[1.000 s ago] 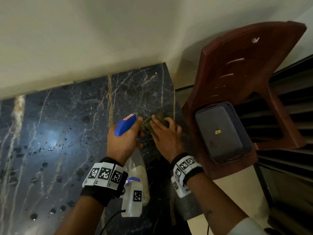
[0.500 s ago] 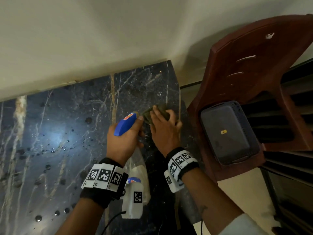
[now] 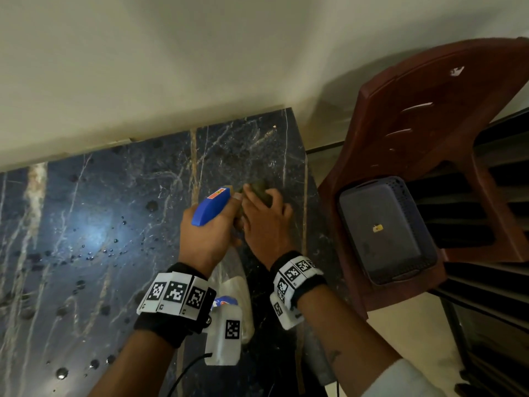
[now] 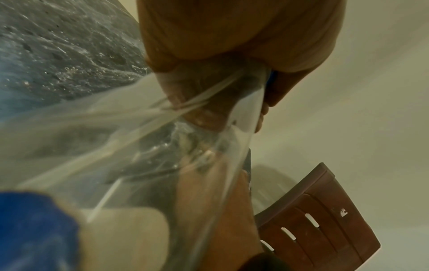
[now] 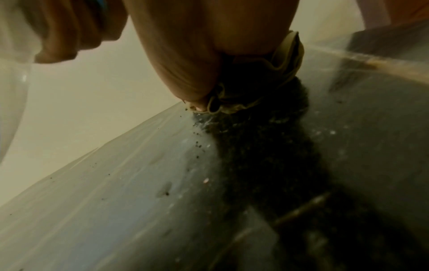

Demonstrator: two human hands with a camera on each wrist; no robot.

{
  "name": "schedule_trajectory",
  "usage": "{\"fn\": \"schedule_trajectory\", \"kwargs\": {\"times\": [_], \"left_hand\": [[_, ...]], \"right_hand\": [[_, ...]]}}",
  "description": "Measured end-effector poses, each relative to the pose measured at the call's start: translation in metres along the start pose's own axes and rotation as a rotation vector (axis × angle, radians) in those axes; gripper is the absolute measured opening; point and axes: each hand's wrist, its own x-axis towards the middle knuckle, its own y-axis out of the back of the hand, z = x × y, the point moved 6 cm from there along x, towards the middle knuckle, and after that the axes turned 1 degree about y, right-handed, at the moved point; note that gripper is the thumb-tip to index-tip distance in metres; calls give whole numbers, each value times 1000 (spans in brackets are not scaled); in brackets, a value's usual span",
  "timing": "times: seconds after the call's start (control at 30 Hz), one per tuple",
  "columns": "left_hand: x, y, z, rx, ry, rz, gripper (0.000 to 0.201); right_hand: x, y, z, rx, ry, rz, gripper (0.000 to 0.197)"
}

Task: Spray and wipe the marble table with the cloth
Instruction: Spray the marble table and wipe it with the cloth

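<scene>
Head view: I see the dark marble table (image 3: 108, 213) against a pale wall, with droplets scattered over its left half. My left hand (image 3: 210, 233) hovers near the table's right edge, fingers curled round the neck of a spray bottle (image 3: 213, 206) with a blue head. The clear body hangs down under the wrist. Just to its right, my right hand (image 3: 264, 222) presses an olive cloth (image 3: 259, 190) onto the marble close to the far right corner. Fingers lie over the bunched cloth, which pokes out past the fingertips. A brown plastic chair (image 3: 423, 144) stands off the right edge and carries a grey basket (image 3: 383, 227).

Left wrist view: only here does the bottle's transparent wall (image 4: 162, 146) show up close, with the dip tube inside. The left fingers (image 4: 274, 86) wrap the neck. The chair back (image 4: 320, 216) is lower right.

Right wrist view: this alone shows the contact. The thumb (image 5: 185, 64) pinches folded cloth (image 5: 262, 95) down against the tabletop (image 5: 116, 201), with dark grit specks and a wet smear beside it. The left knuckles (image 5: 69, 36) sit upper left.
</scene>
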Motion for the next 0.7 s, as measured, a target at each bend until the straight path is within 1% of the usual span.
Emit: {"fn": "schedule_trajectory", "kwargs": {"times": [0.07, 0.1, 0.13, 0.23, 0.27, 0.33, 0.37, 0.4, 0.5, 0.53, 0.57, 0.6, 0.63, 0.7], "left_hand": [[1, 0, 0, -4, 5, -6, 32], [1, 1, 0, -11, 16, -6, 29], [1, 3, -1, -19, 27, -6, 27], [-2, 10, -3, -35, 30, -2, 25], [-2, 13, -4, -36, 28, -1, 24], [-2, 16, -5, -32, 32, 7, 25], [-2, 17, -5, -31, 34, 14, 26], [-1, 17, -4, -30, 34, 19, 26], [3, 12, -4, -30, 34, 18, 26], [5, 10, -4, -29, 35, 16, 27], [6, 9, -5, -28, 38, 14, 27], [7, 8, -6, -30, 43, 10, 27], [9, 7, -6, -34, 46, 3, 27], [10, 7, -7, -43, 54, -8, 26]], "right_hand": [[5, -1, 3, -18, 72, -25, 49], [9, 2, 13, -10, 53, -27, 48], [13, 6, 29, 16, -14, -14, 47], [25, 23, 75, 86, -292, 65, 44], [27, 25, 79, 85, -349, 86, 44], [27, 26, 72, 80, -402, 83, 45], [27, 25, 62, 93, -391, 68, 45], [27, 22, 50, 100, -343, 47, 45], [20, 8, 19, 22, -45, -27, 45], [23, 8, 21, 11, 21, -34, 45], [27, 11, 29, 12, 45, -33, 45], [33, 14, 40, 19, 27, -26, 46], [38, 17, 53, 26, -32, -9, 47], [49, 25, 75, 59, -237, 49, 46]]}}
